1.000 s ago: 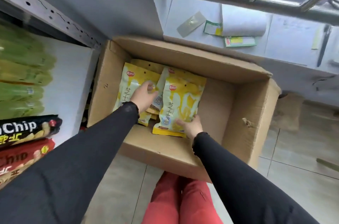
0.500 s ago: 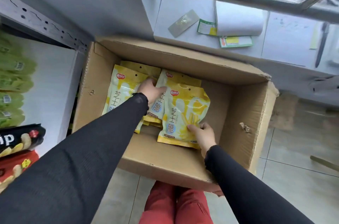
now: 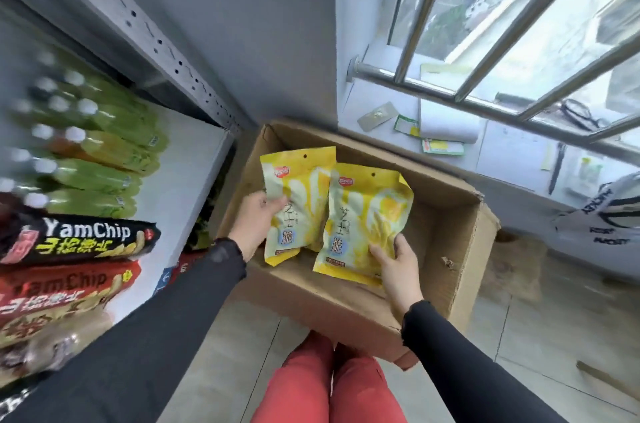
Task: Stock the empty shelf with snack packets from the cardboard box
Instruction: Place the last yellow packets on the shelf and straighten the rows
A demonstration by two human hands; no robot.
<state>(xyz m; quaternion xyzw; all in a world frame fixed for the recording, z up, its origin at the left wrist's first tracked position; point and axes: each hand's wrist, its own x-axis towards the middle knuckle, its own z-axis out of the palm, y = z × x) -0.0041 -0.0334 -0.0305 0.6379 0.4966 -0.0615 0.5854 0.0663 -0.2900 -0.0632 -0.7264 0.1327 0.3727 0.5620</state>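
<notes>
Two yellow snack packets are being held above the cardboard box [image 3: 464, 249], left hand [image 3: 258, 221] fingers curling round the left packet [image 3: 301, 201], right hand [image 3: 396, 261] pinching the right packet [image 3: 363, 214]; neither is reaching the shelf [image 3: 188, 159] beside the box yet.

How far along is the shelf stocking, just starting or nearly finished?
Hard to say overall. The shelf already holds green bottles and YamChip packs, with a bare white patch beside them. In hand: the left hand and right hand each grip a yellow snack packet over the cardboard box. Left: placing both; whether more remain underneath is hidden.
</notes>
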